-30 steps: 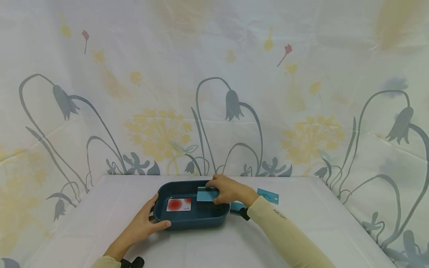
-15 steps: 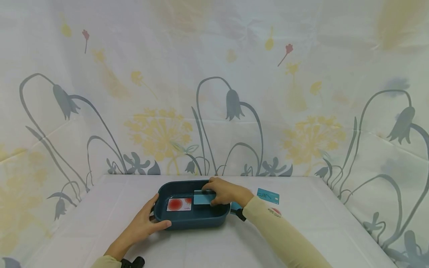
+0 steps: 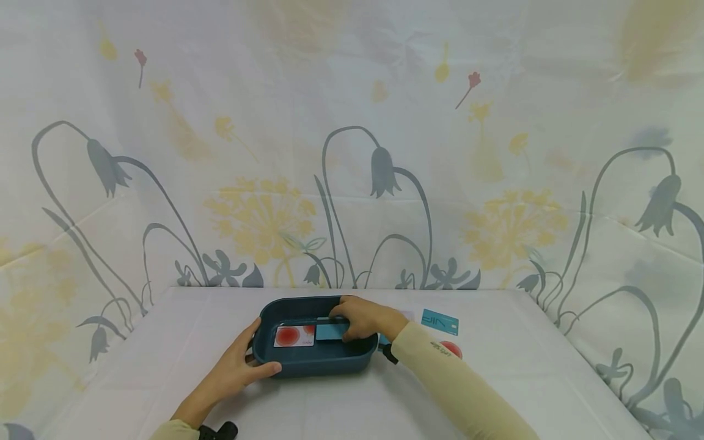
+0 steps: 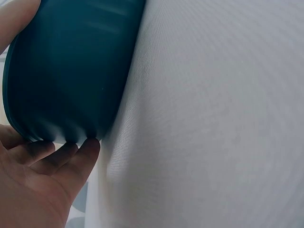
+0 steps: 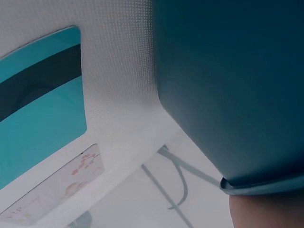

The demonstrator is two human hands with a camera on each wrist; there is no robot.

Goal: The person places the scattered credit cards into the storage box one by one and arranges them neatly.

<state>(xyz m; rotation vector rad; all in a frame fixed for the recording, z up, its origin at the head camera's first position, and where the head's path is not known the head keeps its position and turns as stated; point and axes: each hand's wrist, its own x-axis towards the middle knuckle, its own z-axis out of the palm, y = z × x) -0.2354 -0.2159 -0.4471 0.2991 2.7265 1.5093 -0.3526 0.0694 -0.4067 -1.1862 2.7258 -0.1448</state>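
Note:
A dark teal oblong box (image 3: 308, 368) with low walls stands on the white-covered table. My left hand (image 3: 233, 365) grips its left end; in the left wrist view the fingertips (image 4: 88, 152) press the end wall and the thumb lies along the side. Inside the box, a white card with red circles (image 3: 294, 336) lies flat at the left. Beside it my right hand (image 3: 363, 318) reaches over the back right rim and holds a light blue card (image 3: 329, 332) low in the box. The fingers partly cover this card. In the right wrist view the hand is mostly hidden behind the box.
Right of the box lie more cards: a blue one (image 3: 440, 322), a red-and-white one (image 3: 452, 349) partly under the right sleeve, a blue card with a dark stripe (image 5: 42, 99) and a pale flowered card (image 5: 57, 190). A flower-printed cloth (image 3: 352, 201) hangs behind the table.
My right hand has moved left and lower with the blue card, bringing it down beside the red-and-white card in the box. The left hand has stayed on the box.

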